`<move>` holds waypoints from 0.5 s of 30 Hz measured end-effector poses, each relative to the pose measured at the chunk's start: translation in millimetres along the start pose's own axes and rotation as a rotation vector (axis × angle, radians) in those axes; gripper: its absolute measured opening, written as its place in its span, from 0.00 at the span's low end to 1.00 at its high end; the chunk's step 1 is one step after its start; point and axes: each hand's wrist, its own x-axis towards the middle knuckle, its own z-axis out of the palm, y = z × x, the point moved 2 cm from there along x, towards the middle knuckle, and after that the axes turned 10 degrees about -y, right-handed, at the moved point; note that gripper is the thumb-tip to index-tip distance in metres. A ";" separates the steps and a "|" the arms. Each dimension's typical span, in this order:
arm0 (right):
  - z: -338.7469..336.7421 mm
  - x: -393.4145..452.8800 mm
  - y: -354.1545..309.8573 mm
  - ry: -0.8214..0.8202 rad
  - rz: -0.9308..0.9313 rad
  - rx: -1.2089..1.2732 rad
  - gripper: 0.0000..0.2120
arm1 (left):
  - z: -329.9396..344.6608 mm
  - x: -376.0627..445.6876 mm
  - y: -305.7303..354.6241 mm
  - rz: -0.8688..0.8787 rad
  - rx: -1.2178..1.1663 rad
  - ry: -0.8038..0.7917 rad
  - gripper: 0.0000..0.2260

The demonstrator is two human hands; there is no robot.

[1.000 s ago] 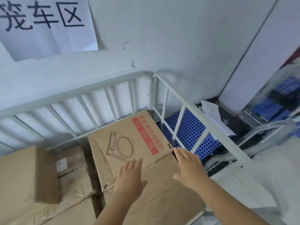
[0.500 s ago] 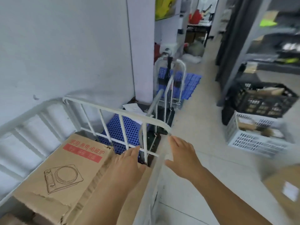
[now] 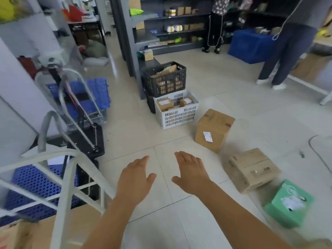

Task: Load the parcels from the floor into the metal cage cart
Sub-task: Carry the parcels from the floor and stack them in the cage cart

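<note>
Three parcels lie on the tiled floor to my right: a tall brown box (image 3: 212, 130), a flatter brown box (image 3: 252, 169) and a green parcel (image 3: 289, 203) with a white label. The white metal cage cart (image 3: 66, 178) stands at the lower left, with a brown carton (image 3: 36, 232) inside it. My left hand (image 3: 134, 178) and my right hand (image 3: 192, 171) hover empty over the floor, fingers straight, palms down, just right of the cart's corner.
A white crate (image 3: 177, 112) and a black crate (image 3: 164, 79) of small boxes stand ahead by grey shelving. Folded trolleys (image 3: 79, 112) with blue panels lean at the left wall. Two people (image 3: 280, 56) stand at the back right near a blue bin (image 3: 249, 45).
My view swung right, from the carton in the cart to the open floor. Both hands left the carton and cart rail and now hang empty over the tiles.
</note>
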 end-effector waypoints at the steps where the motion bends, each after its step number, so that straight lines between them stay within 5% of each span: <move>1: 1.0 -8.5 18.4 0.009 0.038 0.011 0.39 | 6.6 4.8 17.8 0.030 0.010 -0.015 0.27; 15: 26.1 -161.1 231.0 0.092 0.472 0.191 0.36 | 117.9 10.9 249.0 0.364 0.167 -0.255 0.27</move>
